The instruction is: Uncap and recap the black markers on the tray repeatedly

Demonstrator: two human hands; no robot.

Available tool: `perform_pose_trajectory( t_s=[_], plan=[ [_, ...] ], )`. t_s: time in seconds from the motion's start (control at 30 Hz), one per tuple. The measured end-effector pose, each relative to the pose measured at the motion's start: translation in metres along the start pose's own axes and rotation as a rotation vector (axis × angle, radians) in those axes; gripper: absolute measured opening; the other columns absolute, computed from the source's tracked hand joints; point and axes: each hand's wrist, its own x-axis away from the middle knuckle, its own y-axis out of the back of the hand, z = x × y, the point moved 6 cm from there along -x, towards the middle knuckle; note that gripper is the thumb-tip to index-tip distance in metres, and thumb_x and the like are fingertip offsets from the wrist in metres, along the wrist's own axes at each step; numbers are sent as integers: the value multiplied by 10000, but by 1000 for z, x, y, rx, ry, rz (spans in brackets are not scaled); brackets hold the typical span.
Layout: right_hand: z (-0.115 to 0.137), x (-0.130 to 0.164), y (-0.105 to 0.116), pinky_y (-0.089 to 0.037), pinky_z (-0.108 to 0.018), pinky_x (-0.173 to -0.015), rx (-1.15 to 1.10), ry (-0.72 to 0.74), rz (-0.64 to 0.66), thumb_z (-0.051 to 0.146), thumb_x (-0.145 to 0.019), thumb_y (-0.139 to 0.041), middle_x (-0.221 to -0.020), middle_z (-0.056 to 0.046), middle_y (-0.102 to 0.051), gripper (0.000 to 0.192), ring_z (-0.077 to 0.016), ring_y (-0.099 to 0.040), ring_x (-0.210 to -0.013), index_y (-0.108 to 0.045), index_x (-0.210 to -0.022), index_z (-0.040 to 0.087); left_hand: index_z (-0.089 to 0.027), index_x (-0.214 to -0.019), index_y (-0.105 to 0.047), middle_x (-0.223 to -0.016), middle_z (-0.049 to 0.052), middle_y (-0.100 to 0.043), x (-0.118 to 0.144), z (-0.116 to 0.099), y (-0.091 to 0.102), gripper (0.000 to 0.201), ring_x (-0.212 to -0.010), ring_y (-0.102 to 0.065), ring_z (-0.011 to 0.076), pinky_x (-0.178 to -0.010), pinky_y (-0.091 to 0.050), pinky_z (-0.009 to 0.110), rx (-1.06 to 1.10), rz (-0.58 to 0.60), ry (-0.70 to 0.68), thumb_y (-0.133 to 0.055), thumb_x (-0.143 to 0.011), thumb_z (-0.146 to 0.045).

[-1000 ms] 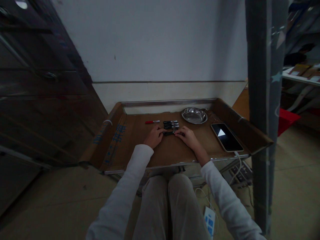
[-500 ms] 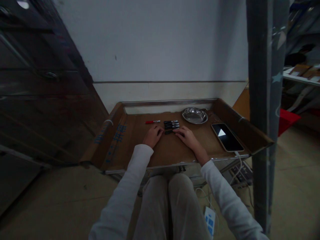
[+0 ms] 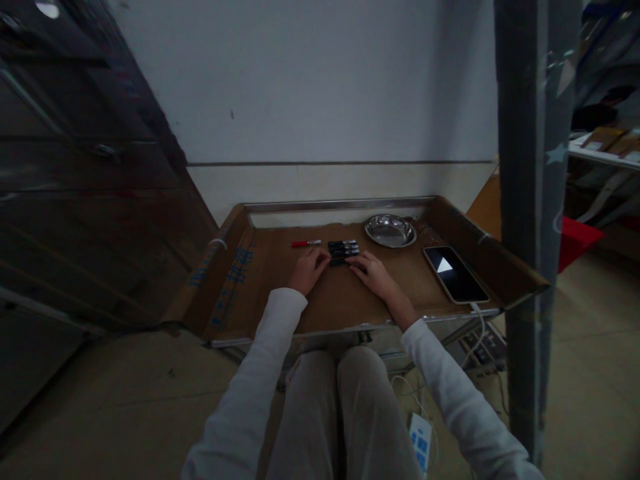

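Observation:
Several black markers (image 3: 343,245) lie side by side in a stack of rows on the cardboard-lined table (image 3: 345,303). The nearest black marker (image 3: 339,261) lies between my two hands, against the row beyond it. At its left end my left hand (image 3: 309,269) closes its fingertips. On its right end my right hand (image 3: 371,272) pinches with thumb and forefinger. A red marker (image 3: 306,243) with a pale end lies apart, just beyond my left hand.
A round metal dish (image 3: 390,231) stands at the back right. A phone (image 3: 455,275) with a white cable (image 3: 483,333) lies at the right side. Raised cardboard flaps (image 3: 500,257) border the table. A grey post (image 3: 530,200) rises beyond the right edge.
The nearest black marker has moved slightly away from me, up against the others, and lies straighter. Both hands have shifted only a little with it.

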Motion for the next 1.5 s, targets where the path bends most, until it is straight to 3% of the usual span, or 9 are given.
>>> perform_pose_trajectory(
  t_s=[0.2, 0.47, 0.63, 1.1, 1.23, 1.4, 1.5],
  plan=[
    [-3, -1, -2, -456, -354, -883, 3, -2, -10, 189, -857, -534, -969, -74, -571, 225, -195, -558, -952, -643, -1054, 203, -201, -872, -592, -880, 16, -577, 0, -23, -19, 66, -837, -574, 150, -815, -480, 306, 4, 197, -140, -528, -860, -210],
    [-8, -3, 1, -449, -345, -883, -9, -22, -63, 120, -844, -496, -951, -60, -555, 215, -189, -552, -942, -637, -981, 207, -192, -904, -573, -970, 46, -517, -7, -26, -24, 71, -960, -535, 187, -906, -445, 354, -197, 85, -138, -562, -837, -171],
    [-10, -3, 3, -448, -337, -873, 1, -48, -106, 110, -829, -497, -943, -56, -530, 180, -184, -549, -907, -617, -936, 191, -188, -933, -551, -973, 42, -499, -10, -24, -25, 115, -963, -533, 186, -897, -447, 345, -197, 63, -82, -582, -824, -170],
    [-6, -1, 4, -446, -378, -865, 117, -54, -91, 177, -858, -458, -914, -87, -534, 177, -225, -524, -911, -617, -937, 185, -195, -900, -591, -940, 37, -511, -10, -22, -25, 66, -906, -546, 173, -877, -453, 340, -173, 49, -102, -546, -855, -213],
    [1, 3, 14, -434, -374, -878, 170, -65, -145, 162, -871, -421, -921, -93, -540, 213, -224, -521, -922, -614, -956, 183, -203, -1028, -596, -1026, 72, -531, -11, -21, -11, 190, -1023, -527, 206, -943, -418, 365, -210, -58, -61, -469, -892, -242],
    [0, 6, 19, -430, -377, -883, 168, -109, -174, 161, -868, -425, -928, -100, -546, 208, -226, -523, -926, -616, -950, 170, -222, -1219, -513, -1278, 132, -486, -9, 3, 7, 395, -1165, -449, 299, -964, -360, 496, -327, -240, 149, -442, -844, -122],
    [-1, 7, 20, -434, -382, -881, 154, -108, -170, 160, -864, -429, -930, -99, -542, 206, -226, -526, -922, -617, -946, 174, -197, -1208, -507, -1306, 165, -473, -5, 19, 11, 388, -1236, -383, 332, -977, -308, 552, -343, -298, 271, -461, -829, -129]
  ],
)
